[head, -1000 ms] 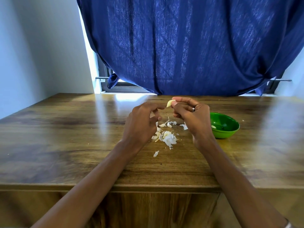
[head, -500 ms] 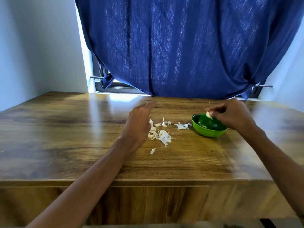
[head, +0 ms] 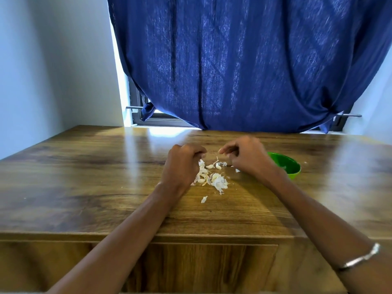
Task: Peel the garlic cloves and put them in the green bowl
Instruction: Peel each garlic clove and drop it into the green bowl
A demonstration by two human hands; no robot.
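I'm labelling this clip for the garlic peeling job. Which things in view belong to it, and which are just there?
Part of the job:
- small unpeeled garlic cloves on the table
- round green plastic bowl
- heap of white papery garlic skins
- left hand and right hand

Just there:
- brown wooden table
- dark blue fabric curtain
- silver metal bangle

We see garlic cloves (head: 212,166) pale, small, lying on the desk among white papery skins (head: 219,182) at centre | green bowl (head: 293,166) round, upright, right of the cloves, partly hidden.
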